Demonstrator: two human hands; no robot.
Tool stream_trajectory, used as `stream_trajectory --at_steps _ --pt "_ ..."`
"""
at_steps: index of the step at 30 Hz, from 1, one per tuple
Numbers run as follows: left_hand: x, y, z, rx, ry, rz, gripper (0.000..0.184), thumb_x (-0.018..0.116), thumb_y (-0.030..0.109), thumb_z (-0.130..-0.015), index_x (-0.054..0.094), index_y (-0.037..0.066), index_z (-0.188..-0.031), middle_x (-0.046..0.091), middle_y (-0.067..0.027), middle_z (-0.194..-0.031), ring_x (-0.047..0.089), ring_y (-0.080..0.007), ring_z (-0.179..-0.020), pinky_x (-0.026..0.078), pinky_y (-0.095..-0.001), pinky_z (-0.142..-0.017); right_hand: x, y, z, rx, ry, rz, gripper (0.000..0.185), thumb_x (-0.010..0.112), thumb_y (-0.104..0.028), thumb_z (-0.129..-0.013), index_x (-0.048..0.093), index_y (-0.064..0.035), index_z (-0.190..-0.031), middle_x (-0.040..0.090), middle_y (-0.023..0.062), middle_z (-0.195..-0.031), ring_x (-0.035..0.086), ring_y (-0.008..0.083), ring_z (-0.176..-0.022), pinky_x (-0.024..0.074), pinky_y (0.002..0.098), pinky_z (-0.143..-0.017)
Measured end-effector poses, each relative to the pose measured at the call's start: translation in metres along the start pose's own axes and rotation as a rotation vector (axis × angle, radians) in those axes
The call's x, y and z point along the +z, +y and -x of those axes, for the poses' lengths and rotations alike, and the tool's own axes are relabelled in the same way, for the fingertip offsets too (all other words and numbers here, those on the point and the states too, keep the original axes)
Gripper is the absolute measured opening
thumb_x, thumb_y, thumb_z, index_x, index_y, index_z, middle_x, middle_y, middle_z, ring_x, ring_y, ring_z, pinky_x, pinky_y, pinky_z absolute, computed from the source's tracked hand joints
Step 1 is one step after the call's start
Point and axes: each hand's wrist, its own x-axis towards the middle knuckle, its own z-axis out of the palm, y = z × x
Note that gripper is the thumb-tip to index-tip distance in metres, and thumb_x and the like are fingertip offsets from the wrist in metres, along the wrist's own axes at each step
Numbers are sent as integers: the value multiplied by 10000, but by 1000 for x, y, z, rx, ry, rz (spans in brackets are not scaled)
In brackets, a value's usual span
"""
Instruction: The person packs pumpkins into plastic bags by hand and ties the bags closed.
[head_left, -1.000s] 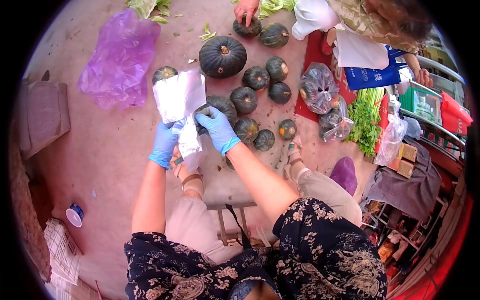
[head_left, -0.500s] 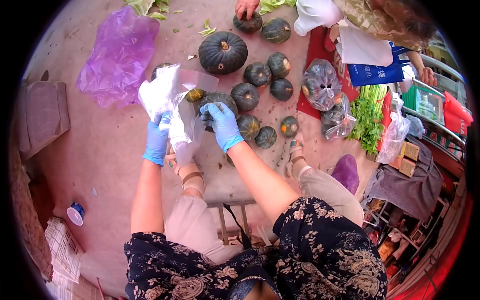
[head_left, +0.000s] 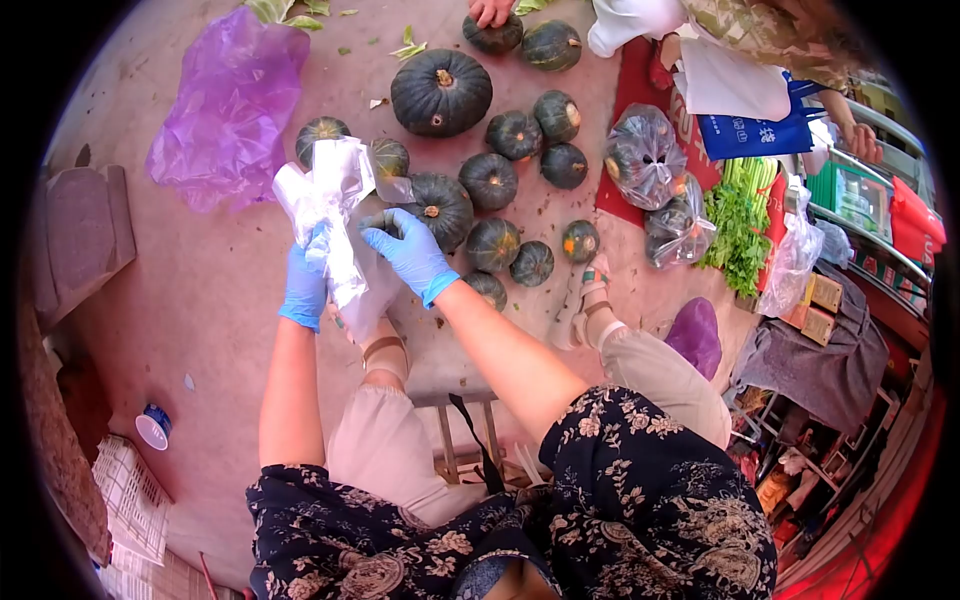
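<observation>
While left hand grips white plastic, clear bags hold squashes.

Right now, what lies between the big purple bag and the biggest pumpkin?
Bare floor, a small pale scrap, and, lower in the head view, a smaller pumpkin.

The left forearm is extended nearly straight forward, and the gloved left hand is kept in line with it, its fingers curled in. The right forearm is slanted inward; the gloved right hand is held slightly farther forward, its fingers bent toward the thumb.
</observation>
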Motion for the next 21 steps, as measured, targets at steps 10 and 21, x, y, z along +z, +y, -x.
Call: stream_trajectory --at_steps 10,21 --pt "-18 -6 -9 -25 28 89 295 505 234 -920 542 28 -1127 574 -17 -975 558 -90 -801 484 -248 -689 -9 2 -2 82 253 -50 126 582 -95 -842 535 -23 -750 620 50 -722 542 80 -587 466 226 -527" --pt "9 -25 -2 -30 -106 -206 245 544 168 -889 590 -18 -1041 610 -26 -892 541 -79 -775 457 -240 -673 9 13 5 87 153 248 281 662 -268 -789 639 11 -811 637 77 -708 544 126 -642 460 308 -638"
